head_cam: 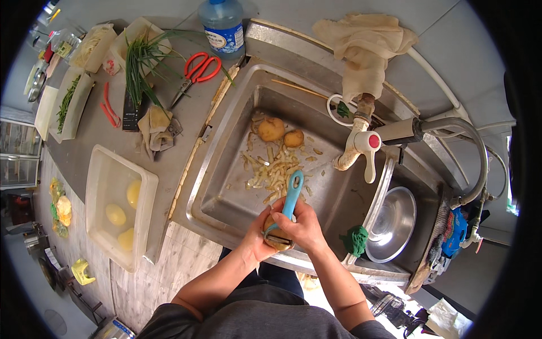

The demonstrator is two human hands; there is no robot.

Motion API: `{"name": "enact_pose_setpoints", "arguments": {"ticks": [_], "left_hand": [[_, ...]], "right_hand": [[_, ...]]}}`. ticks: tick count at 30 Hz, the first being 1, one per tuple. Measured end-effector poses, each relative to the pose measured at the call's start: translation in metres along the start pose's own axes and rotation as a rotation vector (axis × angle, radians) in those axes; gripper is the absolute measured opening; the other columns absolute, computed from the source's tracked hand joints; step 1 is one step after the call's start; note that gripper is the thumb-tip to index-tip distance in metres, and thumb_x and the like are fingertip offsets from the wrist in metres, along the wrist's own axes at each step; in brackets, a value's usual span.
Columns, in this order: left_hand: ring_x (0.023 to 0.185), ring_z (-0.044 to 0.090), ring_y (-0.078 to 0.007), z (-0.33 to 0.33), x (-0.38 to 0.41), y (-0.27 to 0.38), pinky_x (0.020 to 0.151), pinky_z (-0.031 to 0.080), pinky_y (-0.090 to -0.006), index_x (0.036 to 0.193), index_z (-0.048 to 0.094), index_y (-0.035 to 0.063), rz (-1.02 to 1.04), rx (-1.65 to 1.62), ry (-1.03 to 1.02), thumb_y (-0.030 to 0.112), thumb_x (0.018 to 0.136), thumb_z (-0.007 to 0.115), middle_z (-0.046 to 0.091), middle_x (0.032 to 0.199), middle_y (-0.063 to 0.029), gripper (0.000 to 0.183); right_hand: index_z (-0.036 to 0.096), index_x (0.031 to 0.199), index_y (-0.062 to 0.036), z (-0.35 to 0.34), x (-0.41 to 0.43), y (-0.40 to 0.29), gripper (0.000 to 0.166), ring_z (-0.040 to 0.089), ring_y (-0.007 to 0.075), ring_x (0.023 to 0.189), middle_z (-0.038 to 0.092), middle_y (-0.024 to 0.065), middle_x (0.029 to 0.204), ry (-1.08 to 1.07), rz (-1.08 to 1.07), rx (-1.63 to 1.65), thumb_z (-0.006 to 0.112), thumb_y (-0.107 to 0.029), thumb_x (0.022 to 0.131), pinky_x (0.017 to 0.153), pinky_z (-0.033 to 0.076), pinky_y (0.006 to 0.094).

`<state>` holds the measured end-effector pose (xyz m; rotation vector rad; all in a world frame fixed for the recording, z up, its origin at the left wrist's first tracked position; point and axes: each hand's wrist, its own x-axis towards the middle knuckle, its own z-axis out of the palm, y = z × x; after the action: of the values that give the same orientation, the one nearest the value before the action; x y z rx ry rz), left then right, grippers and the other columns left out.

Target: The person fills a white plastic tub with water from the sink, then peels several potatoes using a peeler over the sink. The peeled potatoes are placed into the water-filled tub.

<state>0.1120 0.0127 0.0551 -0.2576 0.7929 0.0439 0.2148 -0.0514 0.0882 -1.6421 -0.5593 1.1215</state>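
Note:
My left hand is wrapped around a potato over the front rim of the steel sink. In my right hand is a blue-handled vegetable peeler, its blade lying against the potato. The peeler's handle points away from me, over the basin. Two unpeeled potatoes, a larger one and a smaller one, lie at the back of the basin. Potato peelings are scattered across the basin floor in front of them. Both palms and much of the held potato are hidden.
A tap overhangs the basin, with a metal bowl in the right-hand basin. On the left counter stand a plastic tub holding peeled potatoes, red-handled scissors, a cloth, green onions and a large bottle.

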Motion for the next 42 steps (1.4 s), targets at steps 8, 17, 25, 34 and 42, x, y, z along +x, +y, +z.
{"name": "enact_pose_setpoints", "arguments": {"ticks": [8, 17, 25, 34, 42], "left_hand": [[0.084, 0.059, -0.0353, -0.011, -0.007, 0.002, 0.064, 0.050, -0.0465, 0.104, 0.054, 0.0053, -0.056, 0.223, -0.115, 0.047, 0.086, 0.041, 0.059, 0.095, -0.0175, 0.048], [0.086, 0.057, -0.0380, -0.018, -0.013, -0.001, 0.066, 0.048, -0.0477, 0.108, 0.052, 0.0024, -0.005, 0.209, -0.321, 0.045, 0.088, 0.035, 0.056, 0.100, -0.0227, 0.050], [0.093, 0.057, -0.0305, -0.018, -0.006, 0.010, 0.072, 0.049, -0.0440, 0.112, 0.048, 0.0052, 0.036, 0.039, -0.264, 0.041, 0.091, 0.032, 0.056, 0.106, -0.0123, 0.045], [0.078, 0.055, -0.0276, -0.022, -0.003, 0.000, 0.055, 0.046, -0.0374, 0.104, 0.054, 0.0095, -0.014, 0.113, -0.245, 0.044, 0.086, 0.042, 0.056, 0.095, -0.0122, 0.041], [0.086, 0.059, -0.0272, -0.019, 0.006, 0.005, 0.060, 0.050, -0.0402, 0.108, 0.052, 0.0092, 0.174, 0.227, -0.014, 0.041, 0.088, 0.039, 0.058, 0.097, -0.0118, 0.039]], "right_hand": [[0.055, 0.093, -0.0050, -0.055, 0.035, 0.063, 0.018, 0.052, 0.0108, 0.070, 0.056, 0.0016, 0.079, 0.646, 0.303, 0.433, 0.059, -0.018, 0.082, 0.065, 0.045, 0.0275], [0.053, 0.093, -0.0045, -0.035, 0.031, 0.065, 0.015, 0.053, 0.0130, 0.075, 0.055, 0.0033, 0.081, 0.537, 0.146, 0.372, 0.058, -0.013, 0.081, 0.070, 0.043, 0.0276], [0.053, 0.097, -0.0025, -0.010, -0.001, -0.005, 0.018, 0.056, 0.0141, 0.084, 0.058, 0.0041, 0.089, 0.203, -0.044, 0.541, 0.058, -0.007, 0.080, 0.078, 0.043, 0.0284], [0.054, 0.094, -0.0054, -0.019, 0.029, 0.031, 0.018, 0.051, 0.0098, 0.075, 0.055, 0.0014, 0.083, 0.307, 0.146, 0.426, 0.059, -0.016, 0.081, 0.068, 0.044, 0.0276], [0.054, 0.096, -0.0050, -0.006, 0.010, 0.010, 0.021, 0.056, 0.0143, 0.079, 0.058, 0.0030, 0.082, 0.160, 0.011, 0.283, 0.061, -0.016, 0.079, 0.071, 0.045, 0.0292]]}}
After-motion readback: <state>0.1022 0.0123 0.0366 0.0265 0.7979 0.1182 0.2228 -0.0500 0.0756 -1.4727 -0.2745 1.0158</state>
